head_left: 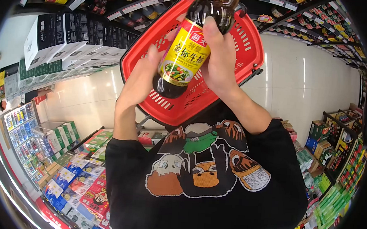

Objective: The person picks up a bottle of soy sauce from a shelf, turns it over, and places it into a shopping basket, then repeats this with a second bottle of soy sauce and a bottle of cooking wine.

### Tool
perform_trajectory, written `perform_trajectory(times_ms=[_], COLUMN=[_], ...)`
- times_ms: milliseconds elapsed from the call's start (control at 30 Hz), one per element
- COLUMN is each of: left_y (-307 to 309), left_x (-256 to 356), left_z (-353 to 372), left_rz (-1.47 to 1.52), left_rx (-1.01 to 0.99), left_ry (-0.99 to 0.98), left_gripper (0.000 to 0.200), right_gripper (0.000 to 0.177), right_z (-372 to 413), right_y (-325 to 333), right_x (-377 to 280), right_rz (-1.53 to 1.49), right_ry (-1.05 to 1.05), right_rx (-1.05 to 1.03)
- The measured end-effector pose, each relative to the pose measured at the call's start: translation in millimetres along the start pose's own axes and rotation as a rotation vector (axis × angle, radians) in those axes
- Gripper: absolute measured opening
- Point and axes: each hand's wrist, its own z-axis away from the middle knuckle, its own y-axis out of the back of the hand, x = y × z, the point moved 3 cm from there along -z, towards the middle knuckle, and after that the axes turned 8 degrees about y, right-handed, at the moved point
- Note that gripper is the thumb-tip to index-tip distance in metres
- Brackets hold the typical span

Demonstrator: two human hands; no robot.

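Note:
A dark sauce bottle [184, 56] with a yellow and red label is held tilted above a red shopping basket [247, 47], its neck end toward the upper right. My left hand [146, 73] is closed round the bottle's lower left side, with the thumb up beside the label. On the bottle's right side, my right hand [220, 54] grips near the shoulder, its thumb lying over the dark glass. The basket has slotted walls and a dark rim handle; the bottle and my hands hide part of its inside.
Shelves of bottles with price tags [150, 3] run along the top. White and black stacked boxes [71, 42] stand at the left. Packaged goods [80, 179] fill the lower left, and more shelving [344, 143] stands at the right. Pale tiled floor [285, 74] shows on both sides.

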Motion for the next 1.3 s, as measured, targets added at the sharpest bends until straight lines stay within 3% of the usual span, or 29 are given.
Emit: perform_trajectory(times_ms=[67, 100, 167, 267, 400, 633, 667, 833, 1167, 1300], left_y=[4, 5, 5, 7, 6, 16, 18, 22, 20, 12], left_x=[-1, 4, 3, -6, -15, -40, -46, -60, -51, -49], left_z=[-7, -7, -7, -6, -3, -2, -3, 5, 15, 12], left_rz=[0.03, 0.062, 0.06, 0.028, 0.044, -0.1, -0.148, -0.157, -0.182, -0.228], left_rx=[0.104, 0.085, 0.167, 0.258, 0.323, 0.406, 0.428, 0.431, 0.496, 0.462], left_ry=[0.104, 0.053, 0.044, 0.067, 0.067, 0.097, 0.07, 0.126, 0.086, 0.042], left_gripper=[0.066, 0.054, 0.037, 0.024, 0.026, 0.033, 0.033, 0.033, 0.029, 0.028], right_gripper=[0.035, 0.039, 0.051, 0.062, 0.079, 0.078, 0.066, 0.065, 0.066, 0.051], right_z=[4, 6, 9, 12, 22, 28, 28, 27, 29, 30], right_y=[4, 4, 6, 21, 37, 48, 49, 58, 48, 48], right_x=[-1, -9, -15, -13, -15, -18, -18, -13, 6, 14], right_rz=[-0.093, -0.136, -0.118, -0.094, -0.04, 0.013, -0.094, -0.076, -0.111, -0.1], right_ry=[-0.034, -0.109, -0.049, -0.187, -0.272, -0.237, -0.222, -0.199, -0.382, -0.462], right_rx=[0.072, 0.013, 0.051, 0.096, 0.085, 0.116, 0.092, 0.066, 0.019, -0.043])
